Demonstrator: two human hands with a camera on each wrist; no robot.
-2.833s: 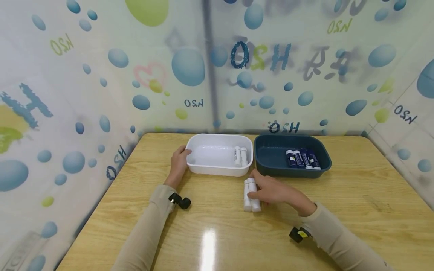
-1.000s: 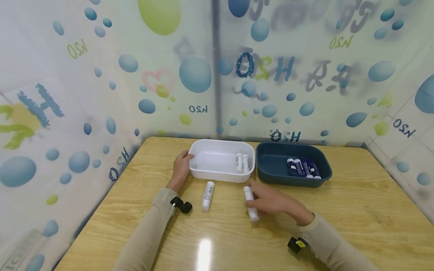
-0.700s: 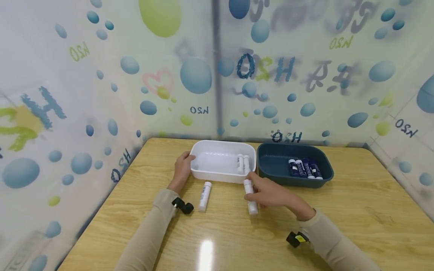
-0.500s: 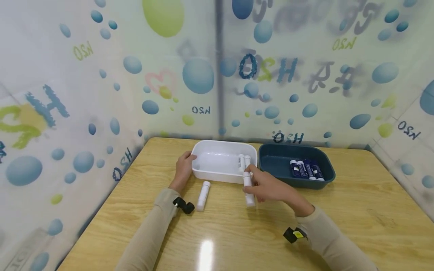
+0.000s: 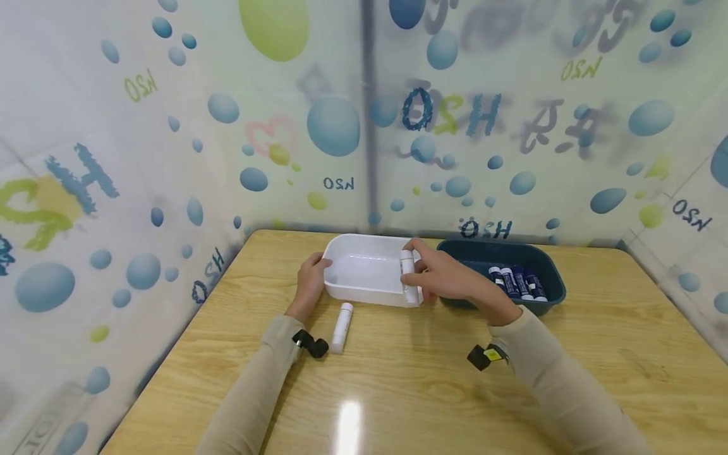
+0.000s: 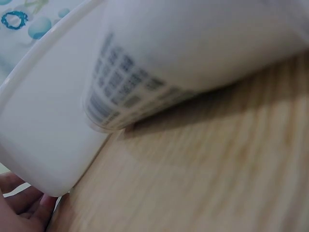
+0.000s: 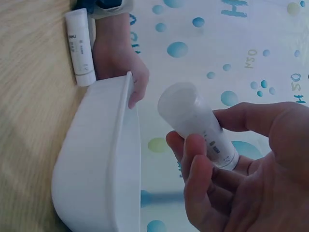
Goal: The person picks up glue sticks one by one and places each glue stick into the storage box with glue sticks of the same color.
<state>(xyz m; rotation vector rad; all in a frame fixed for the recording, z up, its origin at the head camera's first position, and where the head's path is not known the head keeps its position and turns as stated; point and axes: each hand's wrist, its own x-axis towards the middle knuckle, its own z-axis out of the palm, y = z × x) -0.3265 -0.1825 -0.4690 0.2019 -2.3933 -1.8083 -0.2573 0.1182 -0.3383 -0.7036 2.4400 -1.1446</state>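
Observation:
My right hand (image 5: pixel 446 275) pinches a white glue stick (image 5: pixel 407 272), a capped tube with small print, between thumb and fingers over the right end of the white plastic bin (image 5: pixel 364 296). The two white sticks seen earlier in that end are hidden behind the hand. At the bin's left end my left hand (image 5: pixel 309 281) grips the rim, thumb over the edge. Another white glue stick (image 5: pixel 342 327) lies on the table in front of the bin; it looms close in the left wrist view, and the right wrist view shows it beside the left hand.
A dark blue bin (image 5: pixel 548 297) stands right of the white one, partly behind my right forearm, with several navy white-capped sticks (image 5: pixel 514 283) in its right half. Both bins stand on the wooden table (image 5: pixel 432 398) near the patterned wall sheet (image 5: pixel 273 208).
Two white sticks were together at my right hand; one now lies left on the table. The right hand has lifted the other up and over the white bin. The left hand keeps its grip.

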